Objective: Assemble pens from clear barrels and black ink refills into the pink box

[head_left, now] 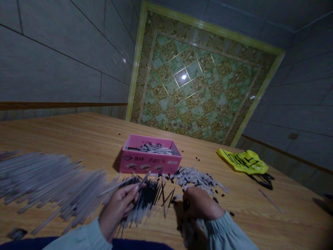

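My left hand (121,201) pinches a thin translucent tube (144,178), which tilts up toward the pink box (149,166). Under and beside that hand lies a pile of thin dark-tipped rods (148,196). My right hand (199,203) is closed near the table surface, fingertips down, at the lower edge of a heap of small white and black pieces (195,177); what its fingers grip is hidden. The box stands open just beyond both hands, with white and black assembled sticks (156,149) inside. A wide pile of clear tubes (47,177) spreads on the left.
On the wooden table (78,135), a yellow bag (243,161) with black lettering and black handles lies at the right. One loose tube (270,200) is near it. A small dark packet (17,233) sits at the lower left. Tiled walls stand behind the table.
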### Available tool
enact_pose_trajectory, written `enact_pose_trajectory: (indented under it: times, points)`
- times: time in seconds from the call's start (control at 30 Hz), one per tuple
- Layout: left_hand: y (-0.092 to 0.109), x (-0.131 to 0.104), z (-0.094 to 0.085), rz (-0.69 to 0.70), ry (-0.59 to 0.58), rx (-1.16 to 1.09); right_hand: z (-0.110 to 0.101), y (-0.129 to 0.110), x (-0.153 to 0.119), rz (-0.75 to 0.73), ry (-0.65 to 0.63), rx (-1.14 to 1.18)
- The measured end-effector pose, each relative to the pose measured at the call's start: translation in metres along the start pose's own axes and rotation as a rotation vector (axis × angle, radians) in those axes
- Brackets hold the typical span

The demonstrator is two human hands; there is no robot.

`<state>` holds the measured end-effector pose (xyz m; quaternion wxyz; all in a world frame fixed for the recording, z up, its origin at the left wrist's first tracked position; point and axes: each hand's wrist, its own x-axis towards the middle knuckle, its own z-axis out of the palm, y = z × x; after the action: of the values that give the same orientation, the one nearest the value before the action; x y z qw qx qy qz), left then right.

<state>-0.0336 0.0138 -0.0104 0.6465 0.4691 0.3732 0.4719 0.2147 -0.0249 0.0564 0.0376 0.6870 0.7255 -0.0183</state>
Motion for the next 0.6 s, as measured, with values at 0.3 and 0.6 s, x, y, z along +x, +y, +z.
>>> enact_pose_trajectory:
  times: [0.3, 0.6]
  points:
    - [-0.001, -0.001, 0.000, 0.012, -0.015, 0.038, 0.013, -0.005, -0.003, -0.093, -0.120, 0.124]
    - [0.000, -0.002, 0.001, 0.010, -0.002, 0.048, 0.029, -0.028, 0.010, -0.104, 0.106, 0.130]
